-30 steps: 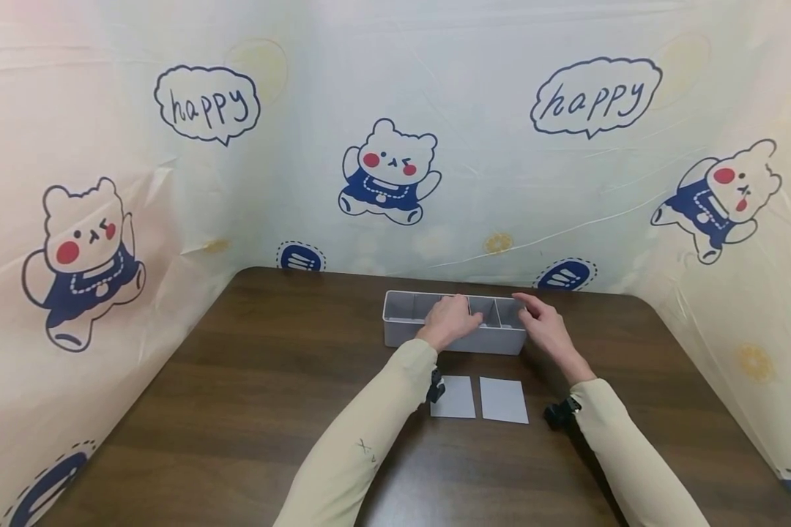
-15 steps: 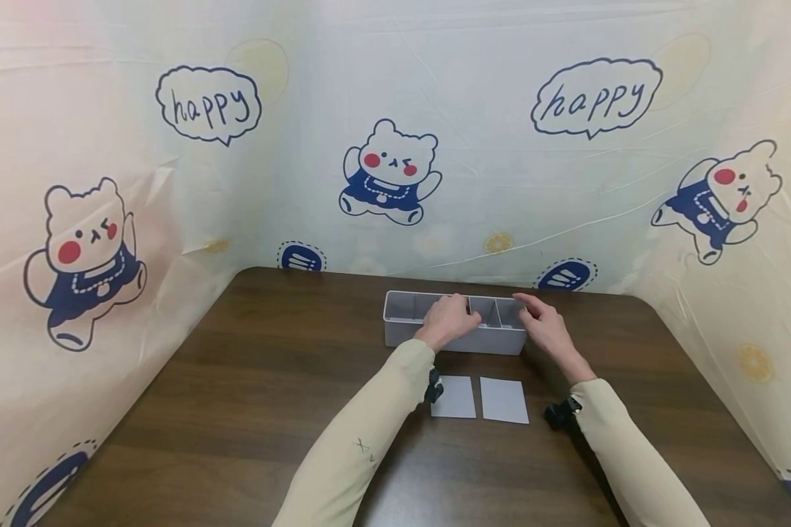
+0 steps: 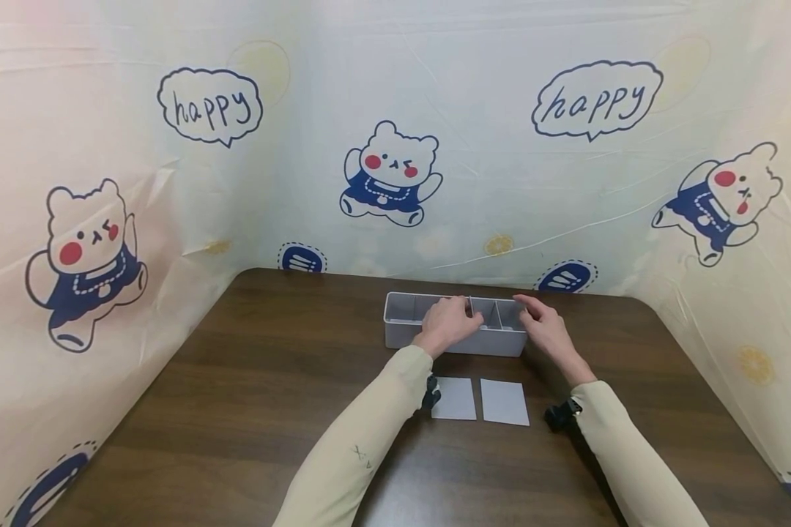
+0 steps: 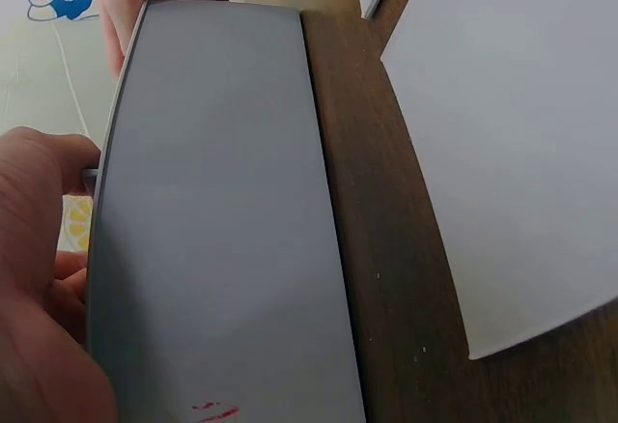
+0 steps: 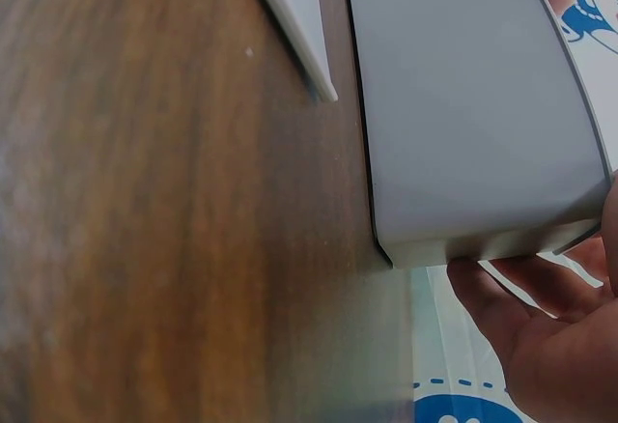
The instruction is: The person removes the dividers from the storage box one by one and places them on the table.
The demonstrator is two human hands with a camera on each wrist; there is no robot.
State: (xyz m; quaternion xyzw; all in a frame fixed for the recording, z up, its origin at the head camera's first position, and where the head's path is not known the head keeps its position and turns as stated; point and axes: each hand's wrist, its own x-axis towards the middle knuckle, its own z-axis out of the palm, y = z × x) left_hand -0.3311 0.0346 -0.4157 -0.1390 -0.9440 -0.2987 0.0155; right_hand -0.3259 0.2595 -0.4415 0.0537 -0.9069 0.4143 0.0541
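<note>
A person in cream sleeves works at a dark wooden worktop (image 3: 250, 388), with both hands at a long, open-topped grey box (image 3: 488, 342) standing near the far edge. The head view shows the box's compartments, which neither wrist view reveals. The left hand (image 3: 450, 322) reaches over the near wall at the middle of the box; its thumb and fingers are curled close together about a thin divider (image 4: 90, 180), whose edge pokes just above the rim in the left wrist view. The right hand (image 3: 547, 331) grips the box's right end; only the right wrist view shows its bent fingers (image 5: 488, 302) touching the end wall. Two white panels (image 3: 504, 402) lie flat, side by side, in front of the box; from above they look like paper, but the right wrist view shows a thick edge. The left wrist view alone picks out a small red mark (image 4: 218, 412) on the box's near wall. Behind hangs a pale sheet (image 3: 474, 190) printed with bears and "happy".
</note>
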